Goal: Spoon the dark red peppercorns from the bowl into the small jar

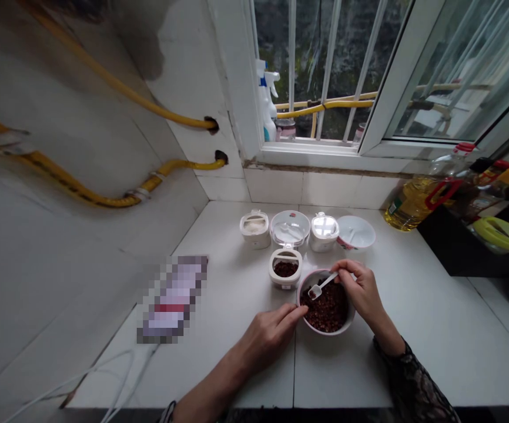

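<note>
My right hand (358,285) pinches the handle of a small white spoon (321,287), its scoop tilted over a white bowl (348,325). Dark red flakes that look like crushed dried chili (327,311) fill much of the bowl, and a few bits sit in the scoop. At the bowl's left rim, my left hand (274,329) grips the edge with its fingers close together. Just behind and left of the bowl stands a white seasoning jar (285,282) with similar dark red contents showing in its top.
Farther back stand a jar with pale contents (255,230), a bowl (290,220), another lidded jar (324,230) and a shallow bowl (362,233). An oil bottle (407,202) and a black condiment rack (444,247) are at right. A blurred purple object (175,302) lies left.
</note>
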### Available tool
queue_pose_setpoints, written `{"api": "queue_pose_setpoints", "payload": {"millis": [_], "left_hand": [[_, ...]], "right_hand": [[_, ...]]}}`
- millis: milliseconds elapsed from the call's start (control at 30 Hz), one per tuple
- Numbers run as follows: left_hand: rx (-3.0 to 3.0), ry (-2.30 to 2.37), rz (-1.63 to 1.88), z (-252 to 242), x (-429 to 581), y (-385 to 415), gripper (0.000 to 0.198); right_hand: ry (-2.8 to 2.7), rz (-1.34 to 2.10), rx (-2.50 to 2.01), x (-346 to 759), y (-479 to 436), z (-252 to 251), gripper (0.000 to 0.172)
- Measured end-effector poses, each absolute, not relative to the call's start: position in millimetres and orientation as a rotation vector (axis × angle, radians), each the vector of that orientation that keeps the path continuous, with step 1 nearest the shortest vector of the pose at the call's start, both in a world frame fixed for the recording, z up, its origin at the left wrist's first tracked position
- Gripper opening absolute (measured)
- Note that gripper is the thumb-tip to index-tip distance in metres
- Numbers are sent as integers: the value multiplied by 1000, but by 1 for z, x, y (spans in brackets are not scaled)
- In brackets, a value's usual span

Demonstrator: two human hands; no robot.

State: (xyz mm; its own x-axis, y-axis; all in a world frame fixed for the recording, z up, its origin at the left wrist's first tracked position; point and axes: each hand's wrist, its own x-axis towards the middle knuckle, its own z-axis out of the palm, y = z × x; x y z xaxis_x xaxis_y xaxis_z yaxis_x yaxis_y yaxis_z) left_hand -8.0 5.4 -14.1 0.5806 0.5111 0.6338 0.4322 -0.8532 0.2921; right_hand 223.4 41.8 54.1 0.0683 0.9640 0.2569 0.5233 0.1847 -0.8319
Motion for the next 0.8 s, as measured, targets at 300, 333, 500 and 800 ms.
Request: {"api": "queue_pose_setpoints", "payload": {"millis": [300, 333, 500, 800], "left_hand": [[2711, 806, 1134, -8, -7, 6, 32], [2711, 809, 1132, -7, -7, 6, 33], [2715, 812, 1144, -9, -7, 7, 34], [2714, 835, 1076, -9, -6, 5, 32]], "right_hand": [[-1515, 649, -1483, 223, 44, 55, 20], [-1498, 666, -1483, 223, 44, 54, 19], [-1332, 865, -1456, 225, 45, 54, 19], [-1190, 944, -1350, 213, 51, 63, 25]]}}
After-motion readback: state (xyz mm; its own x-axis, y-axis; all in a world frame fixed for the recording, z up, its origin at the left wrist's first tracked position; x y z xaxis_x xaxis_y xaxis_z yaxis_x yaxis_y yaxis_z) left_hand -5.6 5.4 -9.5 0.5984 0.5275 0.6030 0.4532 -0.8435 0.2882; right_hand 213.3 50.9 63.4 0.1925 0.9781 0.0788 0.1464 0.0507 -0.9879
